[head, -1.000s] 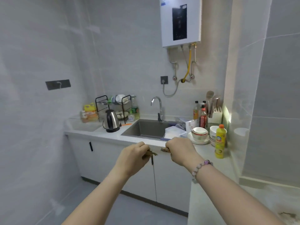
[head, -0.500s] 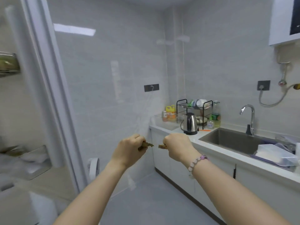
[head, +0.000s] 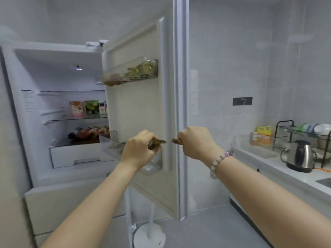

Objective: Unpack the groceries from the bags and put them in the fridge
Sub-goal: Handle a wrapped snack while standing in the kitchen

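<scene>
The white fridge (head: 59, 197) stands open at the left, its door (head: 143, 111) swung out towards me. My left hand (head: 138, 149) grips a small brown-green item (head: 158, 142) in front of the lower door bin (head: 114, 147). My right hand (head: 195, 143), with a bead bracelet on the wrist, grips a second brown item (head: 176, 140) just to the right. What the two items are I cannot tell. Cartons (head: 84, 109) stand on a middle shelf and packaged food (head: 89, 132) lies on the shelf below. The upper door bin (head: 138, 71) holds yellowish items.
A white counter (head: 279, 169) runs along the right wall with a steel kettle (head: 300, 155), a black dish rack (head: 304, 133) and a yellow bottle (head: 264, 133). A white round fan base (head: 148, 237) stands on the grey floor below the door. A white door frame (head: 180, 104) rises behind the fridge door.
My view has swung left from the sink counter to the open fridge. Both hands keep their grip on the small brown items, held side by side.
</scene>
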The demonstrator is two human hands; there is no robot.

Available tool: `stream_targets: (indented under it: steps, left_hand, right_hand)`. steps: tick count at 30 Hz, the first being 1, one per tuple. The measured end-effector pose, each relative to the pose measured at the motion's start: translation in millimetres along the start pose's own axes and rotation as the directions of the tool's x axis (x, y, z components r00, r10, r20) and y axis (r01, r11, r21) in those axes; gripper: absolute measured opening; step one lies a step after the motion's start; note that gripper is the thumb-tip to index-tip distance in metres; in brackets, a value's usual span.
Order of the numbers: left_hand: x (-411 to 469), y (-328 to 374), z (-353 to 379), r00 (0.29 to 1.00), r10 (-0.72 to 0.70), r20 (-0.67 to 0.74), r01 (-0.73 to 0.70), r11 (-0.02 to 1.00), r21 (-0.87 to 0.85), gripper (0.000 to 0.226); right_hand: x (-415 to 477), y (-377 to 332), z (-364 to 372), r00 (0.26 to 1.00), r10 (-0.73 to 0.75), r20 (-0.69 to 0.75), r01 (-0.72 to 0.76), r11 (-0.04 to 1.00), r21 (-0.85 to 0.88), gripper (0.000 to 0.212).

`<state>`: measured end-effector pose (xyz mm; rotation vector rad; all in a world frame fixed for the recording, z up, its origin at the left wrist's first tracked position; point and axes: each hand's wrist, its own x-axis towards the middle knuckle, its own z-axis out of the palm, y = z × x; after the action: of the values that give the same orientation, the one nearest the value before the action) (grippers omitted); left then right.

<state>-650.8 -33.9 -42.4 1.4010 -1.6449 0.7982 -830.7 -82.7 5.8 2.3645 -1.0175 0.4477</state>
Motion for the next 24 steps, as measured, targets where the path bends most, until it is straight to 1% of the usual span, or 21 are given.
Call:
stream_targets:
  steps: [1,3,6,11,15,18,21,24]
  left_hand:
    - [-0.1,-14.7,-9.6,1.000,-0.016,0.008,0.016,1.000,0.016,0.019]
    - [0.5,-42.4,-26.0,0.999,-0.035,0.009,0.034,0.998,0.050,0.018]
    - [2.4,-80.0,-45.0,0.995,-0.100,-0.024,0.101,0.993,0.068,0.016]
    - [6.6,-128.2,-61.5,0.971,-0.226,-0.075,0.230,0.972,0.048,0.015]
    - [20.1,-156.9,-68.0,0.950,-0.286,-0.126,0.290,0.957,0.019,0.021]
    - [27.5,-177.6,-62.0,0.934,-0.332,-0.134,0.334,0.943,-0.006,0.021]
    - [30.7,-199.6,-45.1,0.918,-0.376,-0.125,0.374,0.927,-0.033,0.023]
    - [39.8,-219.2,-27.9,0.907,-0.404,-0.119,0.399,0.915,-0.061,0.024]
  right_hand:
    - [13.4,-13.8,-3.6,0.998,-0.038,-0.044,0.038,0.999,0.003,0.027]
    - [39.6,-39.3,-13.0,0.988,-0.094,-0.120,0.096,0.995,0.005,0.015]
    - [75.0,-71.3,-18.8,0.977,-0.136,-0.163,0.140,0.990,0.008,0.012]
    - [122.0,-110.8,-2.2,0.978,-0.172,-0.118,0.171,0.985,-0.023,0.012]
    - [155.3,-128.8,3.7,0.985,-0.155,-0.070,0.154,0.988,-0.011,0.012]
    - [180.2,-137.8,9.0,0.992,-0.124,-0.016,0.123,0.992,-0.018,0.010]
    - [203.2,-143.4,20.4,0.995,-0.098,0.030,0.099,0.995,-0.030,0.025]
    - [222.6,-146.5,32.2,0.993,-0.101,0.060,0.104,0.993,-0.050,0.027]
